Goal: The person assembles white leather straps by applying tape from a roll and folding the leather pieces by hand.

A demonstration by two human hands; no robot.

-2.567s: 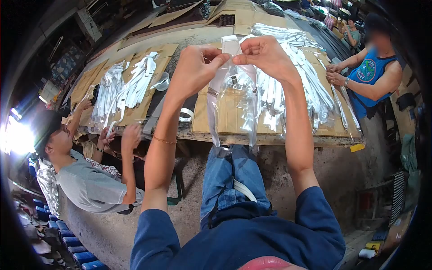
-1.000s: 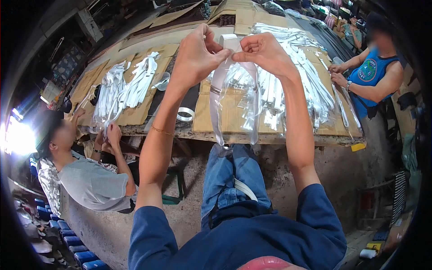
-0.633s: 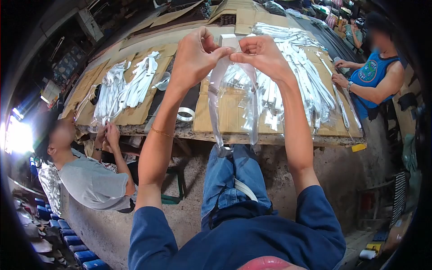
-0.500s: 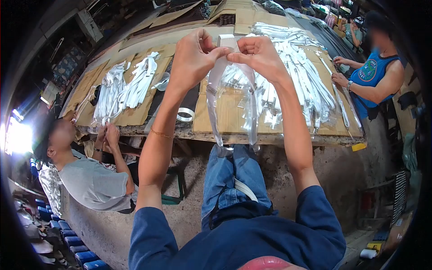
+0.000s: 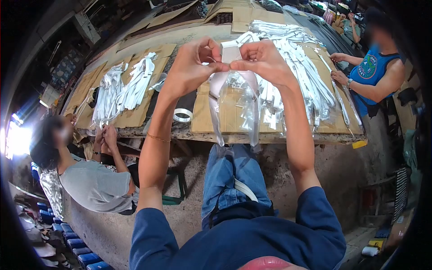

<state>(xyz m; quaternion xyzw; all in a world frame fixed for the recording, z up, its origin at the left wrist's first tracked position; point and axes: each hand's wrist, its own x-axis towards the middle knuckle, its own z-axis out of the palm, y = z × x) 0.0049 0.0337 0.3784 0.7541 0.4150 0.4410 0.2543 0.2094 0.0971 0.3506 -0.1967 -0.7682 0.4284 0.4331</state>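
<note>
A long white strap [image 5: 217,85] in clear plastic is held up in front of me, its two ends hanging over the table edge. My left hand [image 5: 193,65] pinches it near the top from the left side. From the right side my right hand [image 5: 265,60] pinches the same strap, the two thumbs nearly touching. A pale wide piece [image 5: 231,53] stands up between my hands. Behind them, a large pile of white straps [image 5: 297,76] lies on cardboard [image 5: 234,117].
A tape roll [image 5: 182,115] sits near the table's front edge. More white straps [image 5: 109,96] lie on cardboard at the left. One person [image 5: 94,180] works at the left; another in a blue top [image 5: 375,74] stands at the right.
Both my hands have come slightly lower with the strap. The person at the left has turned the head and leaned a little.
</note>
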